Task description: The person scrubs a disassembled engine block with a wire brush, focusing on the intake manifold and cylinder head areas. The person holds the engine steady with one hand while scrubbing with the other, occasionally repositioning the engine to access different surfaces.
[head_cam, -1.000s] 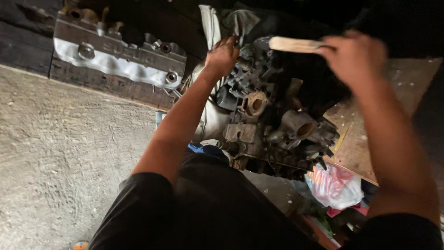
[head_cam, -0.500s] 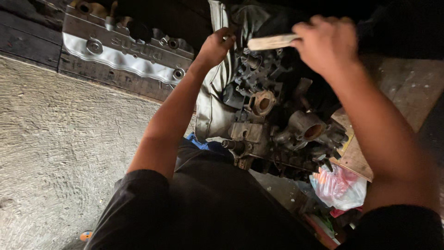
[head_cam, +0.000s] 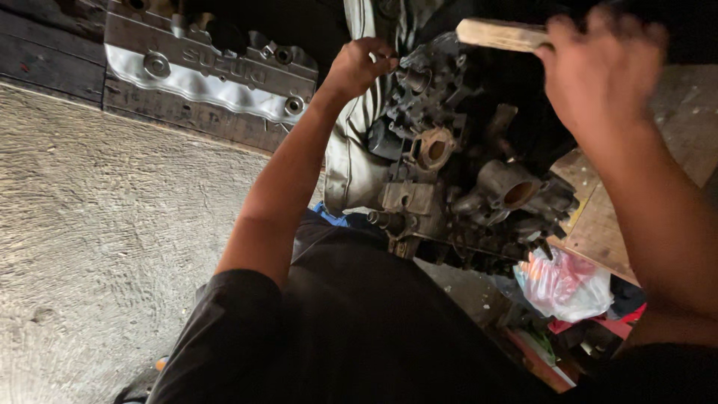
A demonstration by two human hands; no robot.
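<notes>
Seen from above, at the frame's centre: a grimy engine block, dark grey with round ports and a tan gasket-like ring, standing between both arms. Left hand at about 11 o'clock from the block, curled into a near-closed fist with the fingertips pinched at the block's upper edge; what sits in the pinch too small and dark to tell. Right hand at about 1 o'clock, blurred, wrapped shut around a pale wooden handle that juts out leftward over the top of the block; the far end hidden inside the grip. At 10 o'clock, against dark wooden boards, a long silver valve cover with raised lettering on its face and round bolt holes. Beside the block's left flank, a folded grey-white cloth. At 4 o'clock, low on the floor, a crumpled plastic bag, white and pink, with something red just below it. At 3 o'clock, a bare plywood panel. Across 8 o'clock, rough pale concrete floor. Black shirt filling the bottom.
</notes>
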